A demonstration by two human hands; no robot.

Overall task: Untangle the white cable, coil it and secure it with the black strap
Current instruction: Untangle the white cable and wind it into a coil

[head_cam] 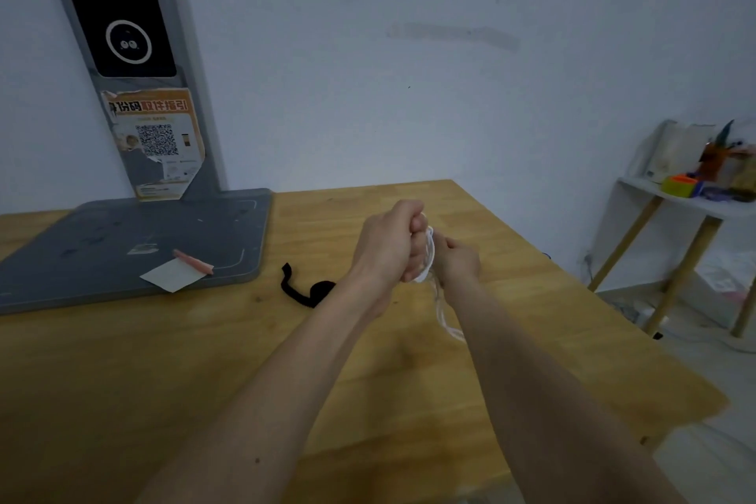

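Both forearms reach far; left hand (pixel 392 241) fists white cable (pixel 427 258) coil, right hand (pixel 456 260) pinches it; black strap (pixel 304 291) waits left, w/in reach.

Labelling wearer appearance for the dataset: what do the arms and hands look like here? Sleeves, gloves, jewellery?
Both forearms are bare up to the frame's bottom edge, with no sleeve in view. The left hand and right hand are ungloved. No watch, ring, band or attached cable shows. A small dark spot marks the left forearm.
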